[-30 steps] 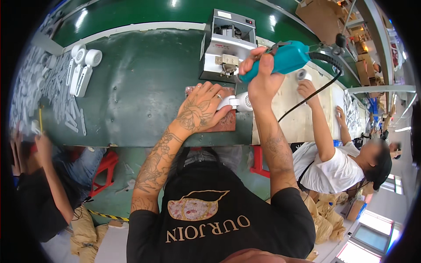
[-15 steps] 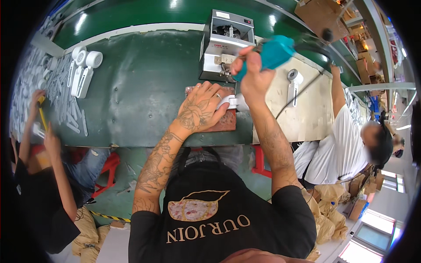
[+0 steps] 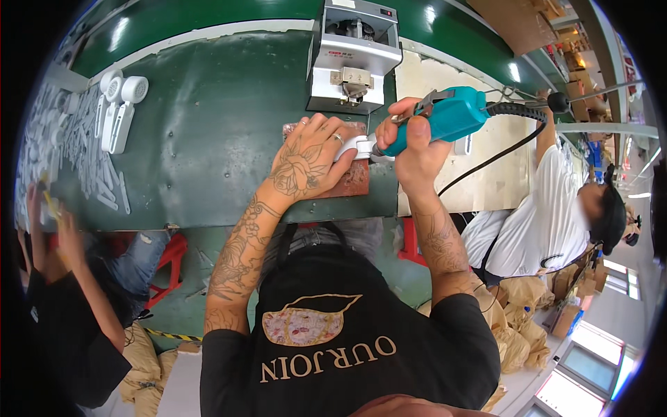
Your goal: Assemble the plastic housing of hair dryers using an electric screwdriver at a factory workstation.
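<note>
My right hand (image 3: 415,149) grips a teal electric screwdriver (image 3: 445,119) with a black cable, its tip pointing left and down at a small white plastic part (image 3: 356,146). My left hand (image 3: 308,161) lies over that white part and presses it onto a reddish-brown pad (image 3: 351,181) on the green workbench (image 3: 208,132). Most of the part is hidden under my fingers. A grey box-shaped machine (image 3: 354,55) stands just behind the pad.
White plastic fan-like parts (image 3: 118,108) and several white strips lie at the bench's left. One person works at the left edge (image 3: 48,236); another in a white shirt (image 3: 535,222) reaches onto a pale board (image 3: 486,174) at the right. A red stool (image 3: 167,264) stands below.
My right hand has brought the screwdriver down and to the left, from raised above the machine to the white part. The person at the right has leaned further over the board.
</note>
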Motion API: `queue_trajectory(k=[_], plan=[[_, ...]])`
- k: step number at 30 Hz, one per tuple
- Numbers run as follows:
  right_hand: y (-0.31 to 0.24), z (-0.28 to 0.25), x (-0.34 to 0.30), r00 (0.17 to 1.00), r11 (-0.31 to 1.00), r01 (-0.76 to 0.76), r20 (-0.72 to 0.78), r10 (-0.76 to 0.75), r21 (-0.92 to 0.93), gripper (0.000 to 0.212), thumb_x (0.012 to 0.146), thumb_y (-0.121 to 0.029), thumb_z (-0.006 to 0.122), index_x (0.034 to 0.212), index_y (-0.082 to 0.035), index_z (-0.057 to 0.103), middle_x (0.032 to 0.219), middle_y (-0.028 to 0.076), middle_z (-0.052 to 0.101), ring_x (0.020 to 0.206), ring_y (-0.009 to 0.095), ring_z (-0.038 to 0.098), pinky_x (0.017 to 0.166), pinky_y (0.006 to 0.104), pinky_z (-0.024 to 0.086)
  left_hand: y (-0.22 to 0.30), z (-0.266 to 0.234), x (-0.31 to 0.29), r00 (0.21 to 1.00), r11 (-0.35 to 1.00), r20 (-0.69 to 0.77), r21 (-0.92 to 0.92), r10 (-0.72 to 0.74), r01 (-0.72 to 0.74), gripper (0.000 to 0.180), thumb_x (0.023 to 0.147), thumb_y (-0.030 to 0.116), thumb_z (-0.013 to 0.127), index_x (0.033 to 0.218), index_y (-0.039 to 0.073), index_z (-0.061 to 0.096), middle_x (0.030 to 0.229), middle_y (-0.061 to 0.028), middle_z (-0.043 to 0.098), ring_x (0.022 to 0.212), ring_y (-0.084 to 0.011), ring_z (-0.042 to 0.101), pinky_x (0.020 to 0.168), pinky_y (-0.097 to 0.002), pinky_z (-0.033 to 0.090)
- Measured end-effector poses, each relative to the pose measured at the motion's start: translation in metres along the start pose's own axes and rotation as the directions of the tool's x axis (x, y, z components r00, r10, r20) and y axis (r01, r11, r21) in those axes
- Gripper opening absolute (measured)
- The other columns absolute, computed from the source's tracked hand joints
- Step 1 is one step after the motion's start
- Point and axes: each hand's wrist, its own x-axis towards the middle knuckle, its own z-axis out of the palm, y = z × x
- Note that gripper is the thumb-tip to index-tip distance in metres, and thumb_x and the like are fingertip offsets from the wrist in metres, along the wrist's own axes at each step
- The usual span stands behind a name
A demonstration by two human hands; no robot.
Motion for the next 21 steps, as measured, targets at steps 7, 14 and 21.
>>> queue_trajectory(k=[7,14,21], plan=[[0.014,-0.001,-0.006,0.999,0.998,0.032,-0.002,-0.032,0.047,0.048,0.094,-0.046,0.070,0.094,-0.001,0.053,0.067,0.007,0.053,0.058,0.018,0.051,0.056,0.0329,0.045,0.002,0.003,0.003,1.000,1.000,0.020,-0.012,-0.007,0.007,0.031,0.097,0.027,0.057,0.121,0.009,0.064,0.113,-0.0074,0.059,0.106,-0.0282,0.054,0.098,-0.0460,0.043],[0.020,0.000,-0.010,0.995,0.988,0.089,-0.064,-0.082,0.124,0.046,0.093,-0.044,0.071,0.091,-0.003,0.051,0.067,0.008,0.052,0.056,0.018,0.051,0.055,0.0328,0.045,0.000,0.005,0.003,1.000,0.998,0.008,0.062,-0.001,0.001,0.037,0.096,0.028,0.059,0.128,0.010,0.063,0.135,-0.0059,0.055,0.112,-0.0296,0.052,0.101,-0.0480,0.042],[0.005,-0.003,-0.027,0.971,0.992,-0.119,-0.203,0.125,0.038,0.049,0.096,-0.051,0.065,0.102,-0.002,0.058,0.067,0.005,0.054,0.059,0.018,0.054,0.056,0.0323,0.045,0.002,0.004,-0.008,0.975,0.976,-0.051,0.027,0.217,-0.215,0.035,0.088,0.025,0.068,0.119,0.011,0.066,0.126,-0.0053,0.061,0.111,-0.0287,0.057,0.096,-0.0427,0.047]])
